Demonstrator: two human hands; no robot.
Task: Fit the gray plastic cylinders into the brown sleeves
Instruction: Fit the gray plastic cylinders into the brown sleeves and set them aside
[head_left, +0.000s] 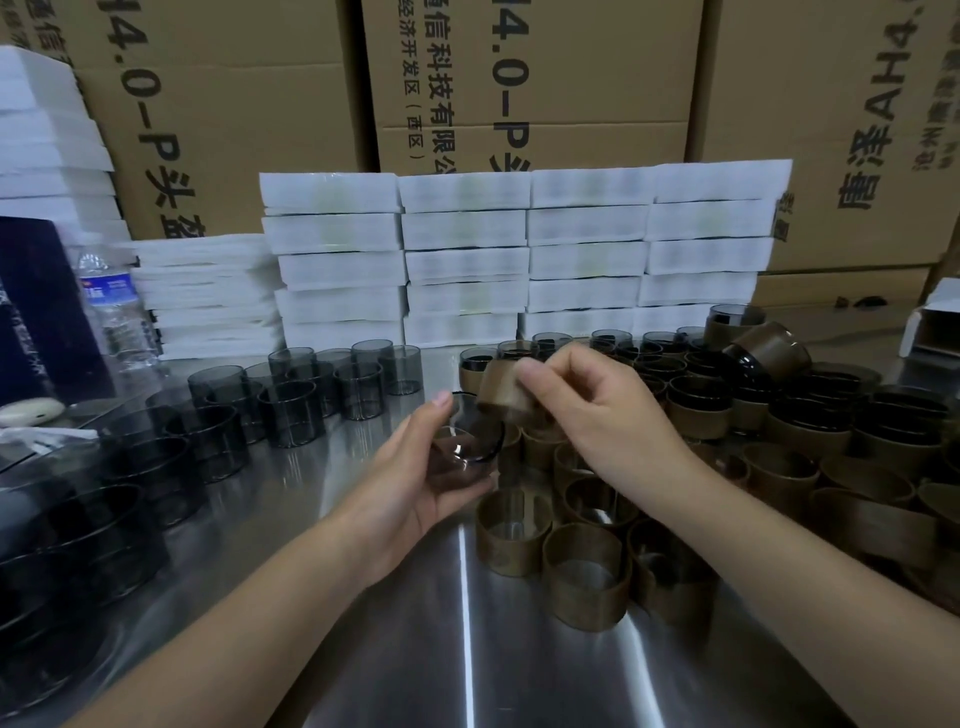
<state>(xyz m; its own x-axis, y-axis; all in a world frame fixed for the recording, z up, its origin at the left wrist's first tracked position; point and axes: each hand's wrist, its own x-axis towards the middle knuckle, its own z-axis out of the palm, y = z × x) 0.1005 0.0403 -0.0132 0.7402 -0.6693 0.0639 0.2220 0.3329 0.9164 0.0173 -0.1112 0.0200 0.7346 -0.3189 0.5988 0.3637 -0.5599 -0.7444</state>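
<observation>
My left hand (415, 483) grips a see-through gray plastic cylinder (465, 447) tilted on its side above the metal table (415, 649). My right hand (597, 400) pinches a brown sleeve (501, 389) just above and to the right of that cylinder, apart from it. Several bare gray cylinders (291, 415) stand on the left of the table. Empty brown sleeves (584, 574) stand below my right forearm. Cylinders fitted in sleeves (810, 410) fill the right side, some stacked.
White foam trays (519, 249) are stacked along the back, with cardboard boxes (519, 78) behind them. A water bottle (111, 306) and a dark box (36, 312) stand at the left. A small white box (935, 322) sits at the far right.
</observation>
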